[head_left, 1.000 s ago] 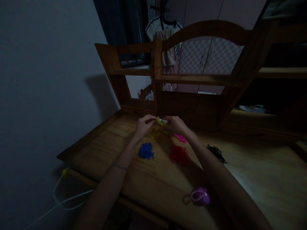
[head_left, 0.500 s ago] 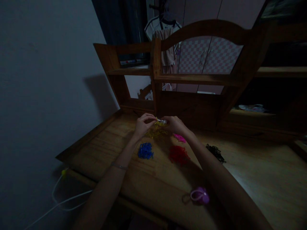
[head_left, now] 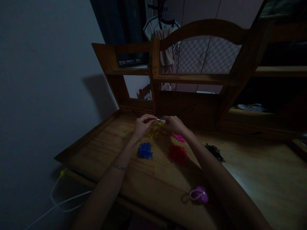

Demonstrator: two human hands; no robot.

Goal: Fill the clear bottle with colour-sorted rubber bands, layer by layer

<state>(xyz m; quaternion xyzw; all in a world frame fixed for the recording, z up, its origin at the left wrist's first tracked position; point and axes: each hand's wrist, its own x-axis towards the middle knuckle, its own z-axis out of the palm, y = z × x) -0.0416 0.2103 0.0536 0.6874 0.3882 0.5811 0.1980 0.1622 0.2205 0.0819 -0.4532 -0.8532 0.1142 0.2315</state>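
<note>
A: Where do we find the small clear shiny piece [head_left: 161, 120], and how might it handle?

B: Between the two hands, just beyond or above a loose heap of thin yellow strands [head_left: 154, 133], toward the far side of the brown wooden desk [head_left: 110, 143]; we judge it light, stiff and rather slippery, likely plastic; its two ends look best to hold, while the strands should be soft and springy.

A: And our hands?

B: Our left hand [head_left: 143, 124] has thumb and fingertips pinched together at the left end; whether a strand is caught there too, we cannot tell; our right hand [head_left: 175, 124] is curled nearly closed, fingertips at the right end; nearer us lie a tangled blue heap [head_left: 145, 150] on the left and a tangled red heap [head_left: 177, 154] on the right.
</note>
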